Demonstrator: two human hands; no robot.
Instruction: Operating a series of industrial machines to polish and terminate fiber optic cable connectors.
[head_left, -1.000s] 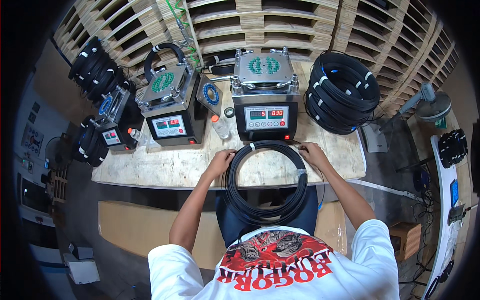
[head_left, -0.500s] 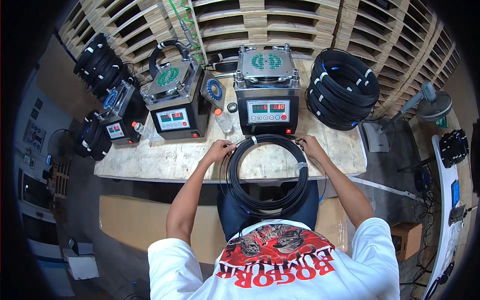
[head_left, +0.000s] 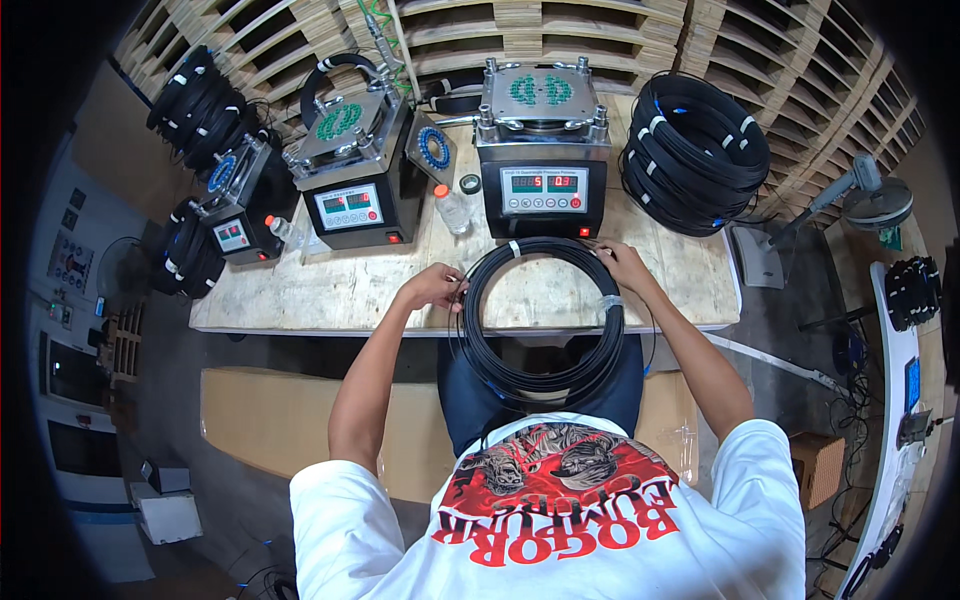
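At the rim of the black cable coil (head_left: pixel 545 383), a pinch by the thumb and fingers of the right hand (head_left: pixel 612 258) is observed at about 1 o'clock; the cable appears to be held there. At about 10 o'clock the outer turns are met by the half-curled fingers of the left hand (head_left: pixel 450 288); whether they are clasped or merely touched cannot be made out. The coil's upper arc is lain over the front of the wooden bench (head_left: pixel 330 290), its 6 o'clock side over the dark trousers (head_left: pixel 625 375), so its weight is presumably shared between the two. The hands are set on opposite sides, probably so that the ring is steadied. The turns are gathered by a white band (head_left: pixel 514 248) at 11 o'clock and by clear tape (head_left: pixel 609 301) near 2 to 3 o'clock, likely against springing loose. Directly at 12 o'clock a box-shaped machine (head_left: pixel 543 190) is placed; a capped bottle (head_left: pixel 453 213) is noted toward 11 o'clock, and stacked coils (head_left: pixel 650 185) between 1 and 2.
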